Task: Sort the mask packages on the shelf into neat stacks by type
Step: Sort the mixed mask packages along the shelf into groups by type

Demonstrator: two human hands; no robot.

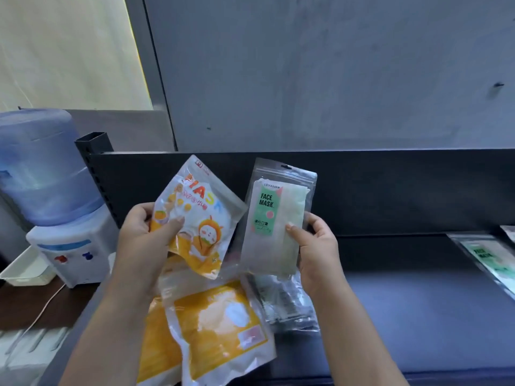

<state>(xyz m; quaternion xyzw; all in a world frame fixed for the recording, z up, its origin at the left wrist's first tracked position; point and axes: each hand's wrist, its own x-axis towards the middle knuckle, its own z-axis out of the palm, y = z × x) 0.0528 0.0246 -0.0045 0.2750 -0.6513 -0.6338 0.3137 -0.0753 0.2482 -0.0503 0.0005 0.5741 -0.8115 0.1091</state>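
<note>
My left hand (143,240) grips an orange cartoon mask package (199,215) by its left edge, held up above the shelf. My right hand (317,246) pinches a clear green "FACE MASK" package (274,218) at its right edge, upright beside the orange one. Below them, more orange packages (214,327) lie overlapping on the dark shelf (418,316). A clear package (287,305) lies just right of them. Another green face mask package (487,257) lies at the shelf's far right.
The shelf's black back panel (404,190) rises behind the packages. A water dispenser (55,213) with a blue bottle stands to the left beside a white tray (25,271). A grey wall is behind.
</note>
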